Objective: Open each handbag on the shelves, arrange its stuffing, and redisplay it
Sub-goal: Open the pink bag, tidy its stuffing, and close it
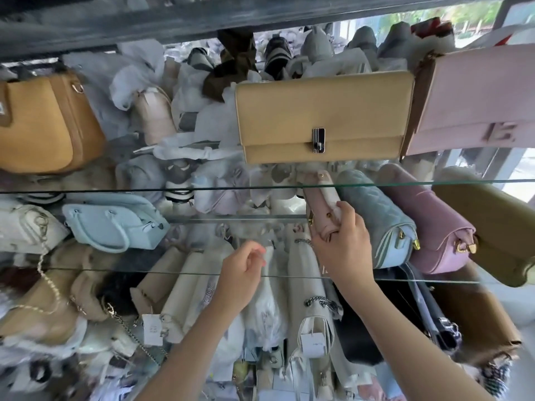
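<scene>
Right hand (344,244) is up on the middle glass shelf (419,280), and it has a firm hold: the fingers curl over the near end of a small pale pink handbag (321,192), thumb along its side, a gold fitting showing just left of the knuckles. That bag lies lengthwise, its far end pointing to the back of the shelf, and it is pressed against a light blue quilted bag (373,209) on its right. Next along the row is a mauve bag (428,215) with gold hardware, then an olive-tan bag (498,227) at the far right, all packed side by side. Left hand (246,270) hangs lower and to the left, just at the front edge of that same shelf, fingers loosely curled with nothing in them; the fingertips are a little blurred. Over on the left of this shelf sits a light blue handbag (115,221) with two top handles, and beside it a white bag (26,224) with a chain strap. One level up, a beige flap clutch (324,111) faces front, its black and silver clasp (318,140) closed at the middle of the flap. A pink flap bag (480,96) stands just to its right, and a camel-coloured bag (43,123) sits well apart at the left end. Beneath the hands, through the glass, cream bags with chain straps stand in a row, white price tags (311,344) hanging from them.
</scene>
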